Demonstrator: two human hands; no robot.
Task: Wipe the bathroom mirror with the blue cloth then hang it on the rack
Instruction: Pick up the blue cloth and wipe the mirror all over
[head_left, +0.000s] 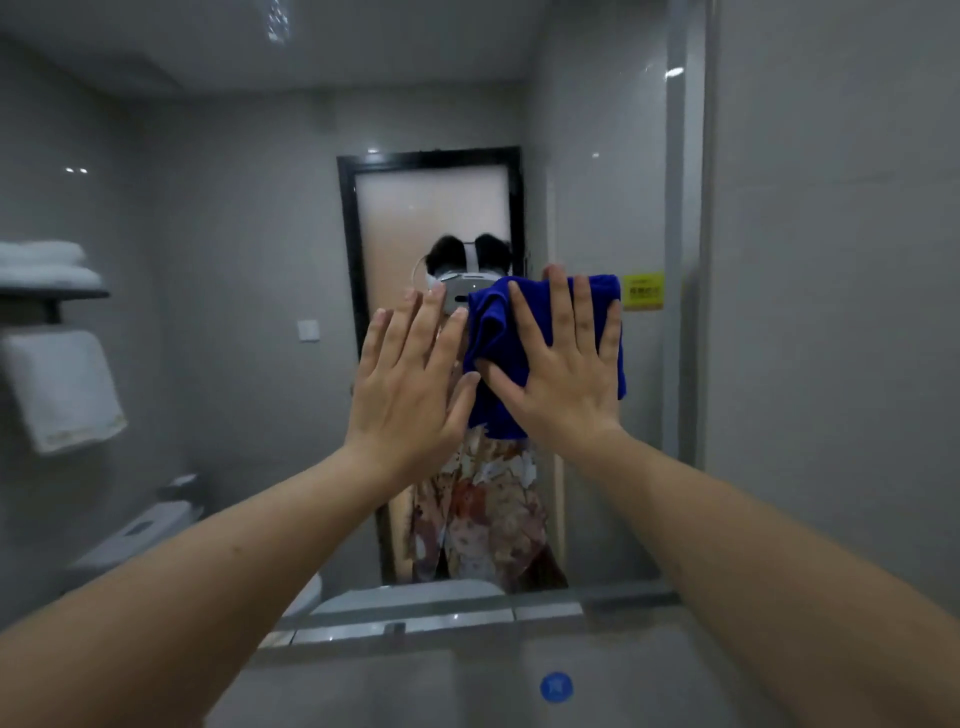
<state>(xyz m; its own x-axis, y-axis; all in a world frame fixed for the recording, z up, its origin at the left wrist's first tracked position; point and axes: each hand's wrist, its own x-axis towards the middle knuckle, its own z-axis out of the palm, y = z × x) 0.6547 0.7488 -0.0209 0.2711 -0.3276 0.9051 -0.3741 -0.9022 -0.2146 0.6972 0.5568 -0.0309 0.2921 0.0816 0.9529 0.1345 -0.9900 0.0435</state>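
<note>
Both hands' fingers spread flat: right hand presses blue cloth near mirror edge.

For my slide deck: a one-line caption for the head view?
Right hand presses the blue cloth flat on the bathroom mirror; left hand open beside it.
</note>
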